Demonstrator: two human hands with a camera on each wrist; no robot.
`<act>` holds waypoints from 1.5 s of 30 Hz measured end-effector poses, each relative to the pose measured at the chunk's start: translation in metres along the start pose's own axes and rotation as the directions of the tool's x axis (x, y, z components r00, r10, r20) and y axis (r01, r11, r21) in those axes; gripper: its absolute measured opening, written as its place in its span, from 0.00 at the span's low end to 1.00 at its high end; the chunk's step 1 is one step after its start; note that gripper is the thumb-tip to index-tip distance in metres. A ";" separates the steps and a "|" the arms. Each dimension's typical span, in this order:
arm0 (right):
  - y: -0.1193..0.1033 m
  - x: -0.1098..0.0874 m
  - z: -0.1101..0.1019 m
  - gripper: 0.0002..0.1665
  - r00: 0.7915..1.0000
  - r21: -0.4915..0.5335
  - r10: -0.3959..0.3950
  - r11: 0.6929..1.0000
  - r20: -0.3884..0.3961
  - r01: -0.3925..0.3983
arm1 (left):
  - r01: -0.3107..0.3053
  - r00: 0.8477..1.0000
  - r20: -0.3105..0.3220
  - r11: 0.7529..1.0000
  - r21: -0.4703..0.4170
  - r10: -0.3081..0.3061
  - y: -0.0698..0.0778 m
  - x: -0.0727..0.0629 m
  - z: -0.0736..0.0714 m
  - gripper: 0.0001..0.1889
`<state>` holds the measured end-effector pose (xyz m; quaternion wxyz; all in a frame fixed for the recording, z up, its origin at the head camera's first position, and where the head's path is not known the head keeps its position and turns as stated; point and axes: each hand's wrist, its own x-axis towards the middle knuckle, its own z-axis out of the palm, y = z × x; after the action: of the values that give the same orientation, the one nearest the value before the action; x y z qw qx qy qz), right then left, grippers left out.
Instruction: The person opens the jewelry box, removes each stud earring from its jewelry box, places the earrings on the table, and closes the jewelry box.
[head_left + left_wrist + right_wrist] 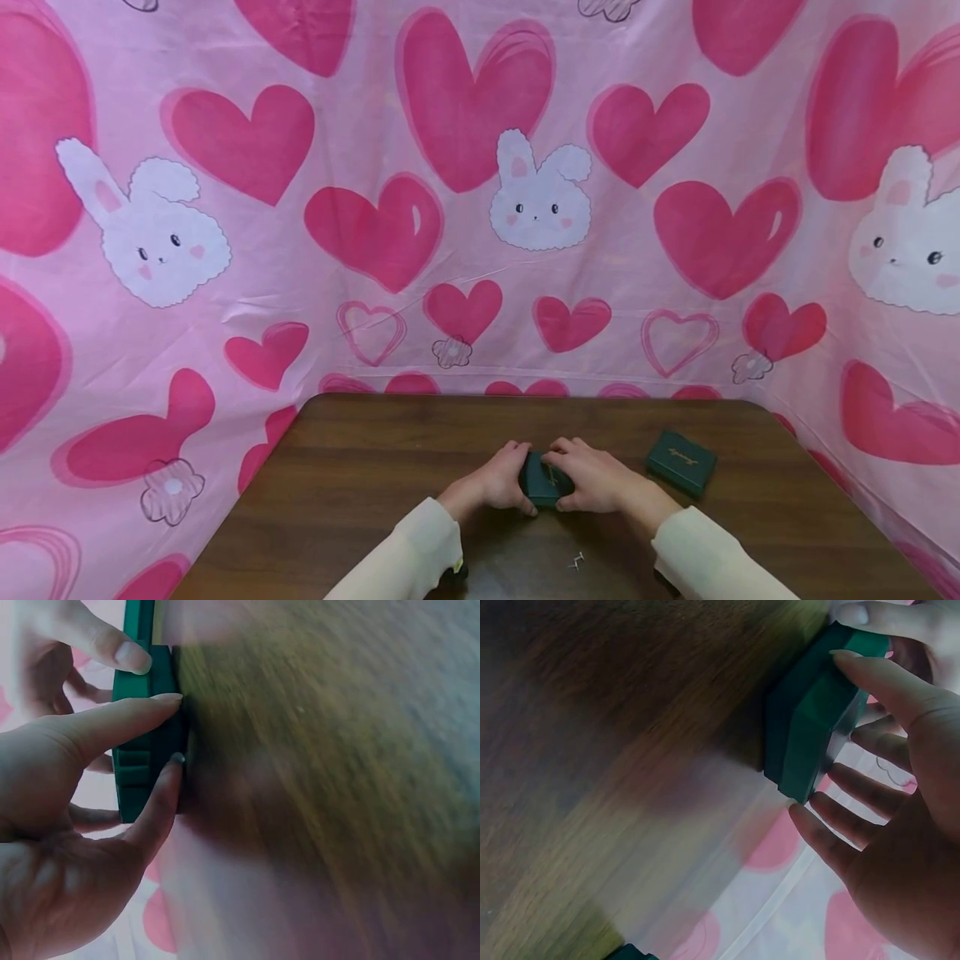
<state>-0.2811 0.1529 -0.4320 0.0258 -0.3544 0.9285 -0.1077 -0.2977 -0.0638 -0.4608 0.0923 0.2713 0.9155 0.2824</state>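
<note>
Both hands are on a dark green jewelry box (546,492) with gold lettering, on the table in the head view. My left hand (501,477) grips its left side; in the left wrist view two fingertips press the lower part of the box (135,776). From the other side, my right hand (596,477) holds the lid, its thumb on the near side. A seam between lid and base shows on the box (806,720) in the right wrist view. Small silvery pieces (576,561), too small to identify, lie nearer me on the table.
A second green jewelry box (681,462) with gold lettering lies to the right, beyond my right forearm. The brown wooden table (360,467) has rounded far corners. A pink cloth (465,250) with hearts and rabbits hangs behind it and on both sides.
</note>
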 end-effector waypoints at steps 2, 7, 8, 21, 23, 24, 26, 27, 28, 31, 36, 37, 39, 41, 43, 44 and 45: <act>-0.002 0.002 -0.001 0.40 1.000 0.002 0.001 1.000 0.004 -0.001 | -0.001 1.000 0.003 1.000 -0.005 0.001 -0.005 0.001 0.000 0.52; -0.007 0.007 -0.001 0.43 1.000 0.031 0.019 0.999 0.018 -0.019 | 0.022 1.000 0.011 0.998 -0.052 -0.021 0.000 -0.004 -0.003 0.53; -0.008 0.008 -0.001 0.44 0.999 0.037 0.024 0.999 0.023 -0.025 | 0.027 1.000 0.012 0.997 -0.069 -0.027 0.003 -0.006 -0.004 0.52; -0.009 0.013 0.010 0.48 0.999 0.099 0.024 0.995 0.038 -0.027 | 0.005 1.000 0.024 0.997 -0.083 -0.003 -0.007 -0.008 0.002 0.45; -0.007 0.013 0.010 0.49 0.999 0.107 0.019 0.994 0.038 -0.023 | -0.004 1.000 0.020 0.997 -0.079 0.006 -0.011 -0.006 0.004 0.44; -0.007 0.013 0.009 0.49 0.999 0.109 0.017 0.994 0.039 -0.021 | -0.002 1.000 0.023 0.998 -0.069 0.004 -0.010 -0.006 0.004 0.44; -0.006 0.013 0.009 0.49 0.999 0.110 0.014 0.994 0.041 -0.019 | 0.011 1.000 0.028 0.998 -0.060 -0.009 -0.005 -0.008 0.002 0.44; -0.005 0.013 0.009 0.49 0.999 0.110 0.014 0.994 0.044 -0.018 | 0.019 0.999 0.035 0.998 -0.059 -0.017 -0.001 -0.009 0.001 0.44; -0.005 0.013 0.009 0.49 0.999 0.114 0.014 0.993 0.046 -0.019 | 0.018 0.999 0.040 0.998 -0.052 -0.016 -0.001 -0.010 0.002 0.45; -0.004 0.012 0.009 0.49 0.999 0.128 0.015 0.992 0.051 -0.021 | 0.022 0.998 0.057 0.999 -0.033 -0.020 0.005 -0.013 0.001 0.47; -0.002 0.009 0.007 0.48 0.998 0.173 0.020 0.984 0.058 -0.029 | 0.027 0.998 0.065 0.999 -0.034 -0.025 0.006 -0.014 0.003 0.49; -0.002 0.009 0.007 0.48 0.998 0.182 0.020 0.983 0.059 -0.030 | 0.029 0.998 0.065 0.999 -0.037 -0.026 0.006 -0.014 0.004 0.49; -0.002 0.008 0.006 0.48 0.998 0.190 0.024 0.981 0.064 -0.036 | 0.031 0.998 0.062 0.999 -0.033 -0.029 0.007 -0.014 0.004 0.49; -0.002 0.007 0.004 0.48 0.997 0.191 0.028 0.981 0.070 -0.041 | 0.032 0.998 0.057 0.999 -0.028 -0.030 0.007 -0.014 0.003 0.49; -0.002 0.006 0.004 0.48 0.997 0.190 0.031 0.981 0.074 -0.045 | 0.033 0.998 0.052 0.999 -0.021 -0.032 0.008 -0.013 0.003 0.49; -0.002 0.006 0.004 0.48 0.997 0.187 0.032 0.981 0.075 -0.046 | 0.031 0.998 0.050 0.999 -0.016 -0.030 0.008 -0.014 0.003 0.48; -0.002 0.005 0.004 0.48 0.997 0.187 0.033 0.981 0.074 -0.046 | 0.030 0.998 0.050 0.999 -0.017 -0.029 0.008 -0.013 0.003 0.47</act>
<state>-0.2831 0.1472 -0.4349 0.0942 -0.3354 0.9195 -0.1822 -0.2820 -0.0640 -0.4583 0.1216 0.2640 0.9142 0.2823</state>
